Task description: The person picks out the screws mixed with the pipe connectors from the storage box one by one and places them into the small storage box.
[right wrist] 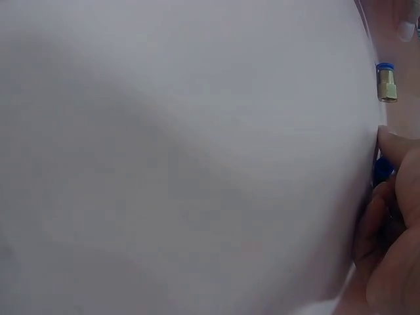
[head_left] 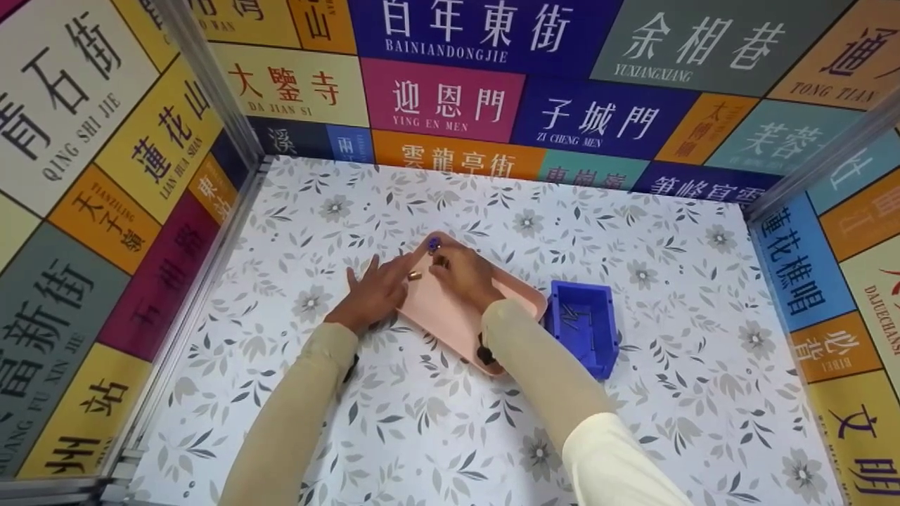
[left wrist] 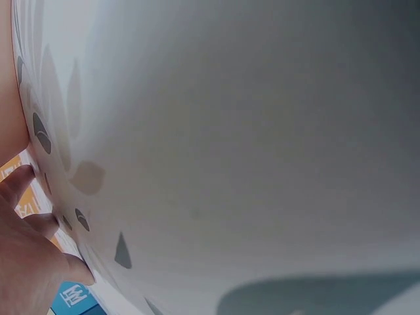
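Note:
A pink tray [head_left: 450,309] lies on the patterned tabletop. At its far end my right hand [head_left: 464,274] bends over the tray with fingers curled. The right wrist view has the thumb and fingers of that hand [right wrist: 394,216] around a blue-collared push-in fitting [right wrist: 382,169], mostly hidden by them. Just beyond stands a brass fitting with a blue collar [right wrist: 387,84]. In the head view, blue-collared fittings [head_left: 434,244] sit near the right fingertips, and a brass fitting [head_left: 415,276] lies between the hands. My left hand [head_left: 373,292] rests at the tray's left edge, fingers spread.
A blue bin [head_left: 606,316] with thin dark pieces inside stands right of the tray, beside the right forearm. Panels [head_left: 443,98] with printed signs enclose the tabletop [head_left: 281,232] at the back and both sides.

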`<act>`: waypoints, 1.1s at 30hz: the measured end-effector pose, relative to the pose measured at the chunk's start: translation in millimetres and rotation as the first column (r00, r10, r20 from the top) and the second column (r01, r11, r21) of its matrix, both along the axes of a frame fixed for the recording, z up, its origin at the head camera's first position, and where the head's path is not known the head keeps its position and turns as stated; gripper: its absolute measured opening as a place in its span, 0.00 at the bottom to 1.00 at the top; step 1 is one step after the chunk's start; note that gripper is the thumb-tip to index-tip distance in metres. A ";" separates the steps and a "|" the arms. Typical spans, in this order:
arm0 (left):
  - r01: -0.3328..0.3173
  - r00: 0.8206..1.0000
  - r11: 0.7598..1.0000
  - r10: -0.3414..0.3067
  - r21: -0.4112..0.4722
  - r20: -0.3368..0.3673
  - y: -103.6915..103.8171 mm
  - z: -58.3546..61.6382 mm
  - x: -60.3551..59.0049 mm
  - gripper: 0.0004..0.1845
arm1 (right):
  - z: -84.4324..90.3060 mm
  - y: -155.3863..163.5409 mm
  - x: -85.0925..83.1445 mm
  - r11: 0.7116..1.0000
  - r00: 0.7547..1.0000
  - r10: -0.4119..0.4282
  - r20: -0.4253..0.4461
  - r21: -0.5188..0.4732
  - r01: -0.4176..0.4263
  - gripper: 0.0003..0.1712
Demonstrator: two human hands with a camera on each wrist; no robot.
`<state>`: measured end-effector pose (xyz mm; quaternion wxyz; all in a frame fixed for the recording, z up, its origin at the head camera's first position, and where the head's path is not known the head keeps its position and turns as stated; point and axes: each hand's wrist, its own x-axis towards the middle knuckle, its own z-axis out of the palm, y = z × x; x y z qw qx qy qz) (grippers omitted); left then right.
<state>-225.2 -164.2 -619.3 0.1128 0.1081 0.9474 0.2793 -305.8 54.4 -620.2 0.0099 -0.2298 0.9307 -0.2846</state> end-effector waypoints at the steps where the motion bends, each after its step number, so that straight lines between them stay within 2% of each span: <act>1: -0.003 1.000 1.000 0.003 -0.002 0.001 0.1 -0.1 0.2 0.31 | 0.2 0.4 0.3 1.000 1.000 -0.003 0.002 -0.003 0.003 0.04; 8: -0.006 1.000 1.000 0.006 -0.015 0.011 0.7 -0.3 0.0 0.31 | 4.8 3.1 2.4 0.999 0.999 -0.025 0.047 0.034 0.024 0.06; 12: -0.013 1.000 1.000 0.013 -0.012 -0.003 1.7 0.3 -0.1 0.31 | 8.1 4.7 4.5 0.998 0.996 -0.006 0.085 0.069 0.001 0.07; 16: -0.017 1.000 1.000 0.017 -0.009 -0.006 2.6 0.0 -0.9 0.31 | 9.8 7.5 8.8 0.997 0.996 0.022 0.082 0.078 -0.028 0.07; 24: -0.007 1.000 0.999 0.008 -0.053 0.024 2.2 2.1 -2.3 0.31 | 10.0 9.1 15.0 0.998 0.998 0.053 0.019 0.030 -0.054 0.10; 33: -0.015 0.998 0.999 0.018 -0.050 0.058 2.1 2.4 -0.8 0.31 | 11.0 12.3 16.7 0.998 0.997 0.063 0.048 -0.025 -0.061 0.09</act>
